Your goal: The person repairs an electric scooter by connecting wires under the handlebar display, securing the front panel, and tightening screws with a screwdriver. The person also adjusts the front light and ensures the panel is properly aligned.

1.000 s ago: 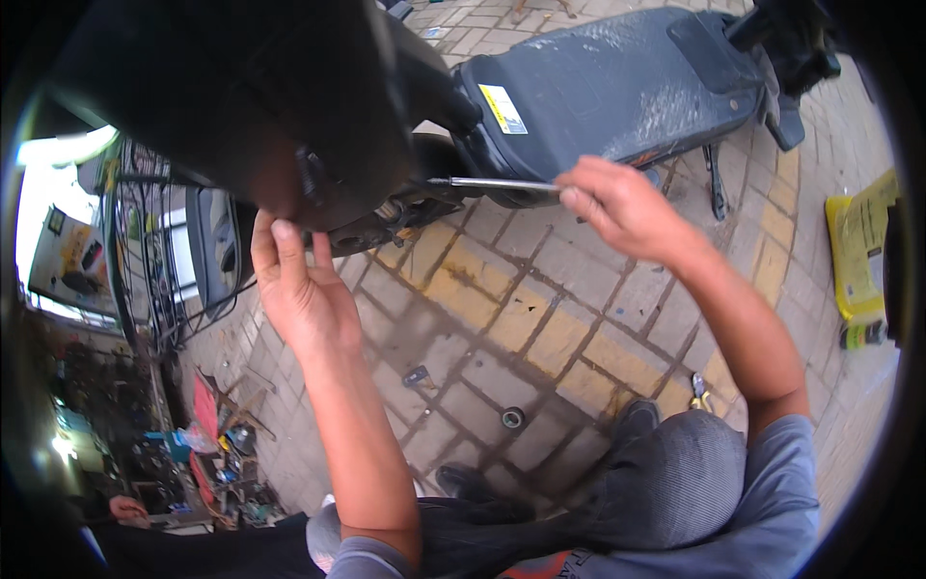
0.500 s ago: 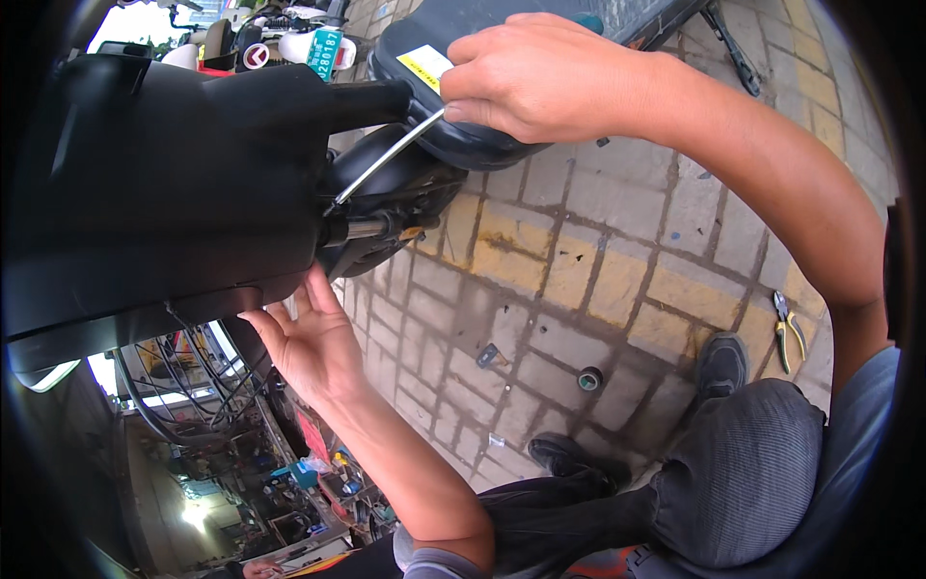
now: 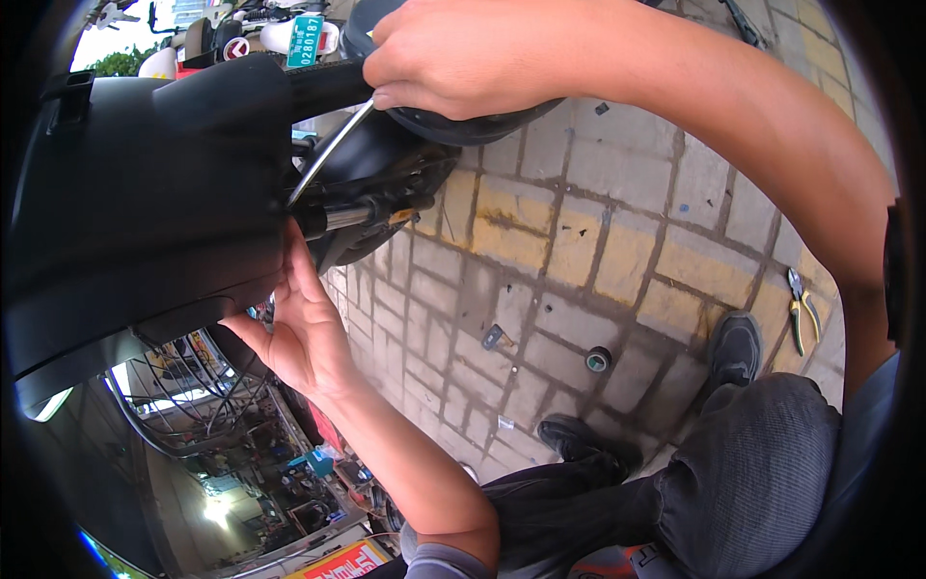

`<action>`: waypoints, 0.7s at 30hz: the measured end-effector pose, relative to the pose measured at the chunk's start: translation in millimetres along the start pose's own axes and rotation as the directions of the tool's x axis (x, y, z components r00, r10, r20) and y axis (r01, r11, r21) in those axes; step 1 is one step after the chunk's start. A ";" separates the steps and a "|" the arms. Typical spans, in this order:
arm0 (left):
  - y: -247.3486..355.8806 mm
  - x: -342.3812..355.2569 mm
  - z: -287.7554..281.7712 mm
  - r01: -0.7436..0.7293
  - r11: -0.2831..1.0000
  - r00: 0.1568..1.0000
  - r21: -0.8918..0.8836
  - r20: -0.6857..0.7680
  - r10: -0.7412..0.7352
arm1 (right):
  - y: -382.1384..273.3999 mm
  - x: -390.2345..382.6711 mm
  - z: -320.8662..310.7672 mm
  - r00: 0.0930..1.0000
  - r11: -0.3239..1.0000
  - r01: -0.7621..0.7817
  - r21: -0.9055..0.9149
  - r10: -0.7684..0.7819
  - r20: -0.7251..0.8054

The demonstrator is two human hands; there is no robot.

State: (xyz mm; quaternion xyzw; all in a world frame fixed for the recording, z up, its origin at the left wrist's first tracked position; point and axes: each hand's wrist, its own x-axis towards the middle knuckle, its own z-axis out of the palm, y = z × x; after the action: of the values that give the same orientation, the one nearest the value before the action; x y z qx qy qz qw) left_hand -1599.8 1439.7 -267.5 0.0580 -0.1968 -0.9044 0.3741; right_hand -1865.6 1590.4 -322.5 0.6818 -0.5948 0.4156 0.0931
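Note:
A large black plastic cover [image 3: 154,203] of a scooter fills the left side. My right hand [image 3: 453,63] is closed round the handle end of a screwdriver [image 3: 333,152], and the handle is hidden in the fist. Its bright shaft slants down to the left, and the tip meets the cover's right edge, just above a metal fork tube [image 3: 345,214]. From below, my left hand [image 3: 309,333] grips the lower right corner of the cover. Its thumb lies at the lower edge and its fingers reach up along the side, their tips partly hidden.
Behind the fork is a black wheel guard [image 3: 371,159]. On the paving lie pliers [image 3: 801,311] with yellow-black handles, a round dark cap [image 3: 598,359] and a small dark piece [image 3: 494,337]. A cluttered workbench [image 3: 318,482] stands lower left. Parked scooters [image 3: 260,39] are at the back.
The view has shifted, so the cover and both hands sit further left. The left fingers have moved up along the cover's edge. The screwdriver's tip stays by the same edge.

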 end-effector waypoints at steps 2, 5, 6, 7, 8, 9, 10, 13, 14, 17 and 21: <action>-2.2 -0.3 2.7 -0.013 1.000 1.000 -0.003 -0.002 0.013 | -3.1 -0.8 -0.5 0.999 0.999 0.030 0.023 -0.030 -0.031; -0.4 0.3 2.2 0.007 1.000 1.000 -0.006 0.004 -0.007 | -6.3 5.0 -2.6 0.999 1.000 0.017 0.026 -0.018 0.030; -0.2 0.7 2.0 0.011 1.000 1.000 -0.018 0.009 -0.010 | -7.1 7.9 -4.1 0.997 1.000 0.010 0.008 -0.011 0.070; 0.3 1.2 1.2 0.014 0.999 1.000 -0.030 0.014 -0.013 | -7.1 13.0 -3.5 0.994 1.000 -0.006 0.005 0.006 0.113; 0.8 1.8 0.5 0.017 0.999 1.000 -0.042 0.020 -0.016 | -7.1 18.3 -3.2 0.988 1.000 -0.022 0.001 0.022 0.155; 1.4 2.4 -0.2 0.021 0.999 1.000 -0.026 0.016 -0.021 | -4.1 26.8 -1.7 0.979 0.999 -0.049 0.007 0.047 0.201; 4.3 2.3 -0.9 0.018 1.000 1.000 -0.011 0.014 -0.018 | -3.9 34.2 0.1 0.967 0.998 -0.069 0.015 0.063 0.247; 6.7 2.3 -4.1 0.005 1.000 1.000 0.018 0.016 -0.006 | -8.0 33.7 -1.7 0.994 0.998 0.056 0.040 -0.059 0.087; 6.0 2.4 -5.2 -0.004 1.000 1.000 0.023 0.022 0.003 | -9.9 34.4 -3.2 0.995 0.996 0.081 0.045 -0.083 0.048; 3.5 1.9 -8.0 -0.002 0.999 1.000 -0.038 0.020 0.003 | -14.9 46.2 -10.2 0.992 0.995 0.039 0.086 -0.049 0.114; 0.1 1.6 -7.7 -0.010 1.000 1.000 -0.014 0.005 0.010 | -18.6 74.9 -21.9 0.920 0.996 -0.087 0.002 0.079 0.384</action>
State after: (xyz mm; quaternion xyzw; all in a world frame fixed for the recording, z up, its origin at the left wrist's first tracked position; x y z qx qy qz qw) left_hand -1599.0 1436.2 -274.4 0.0520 -0.1916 -0.9040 0.3786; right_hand -1863.1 1554.2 -251.1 0.7249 -0.6258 0.2834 -0.0495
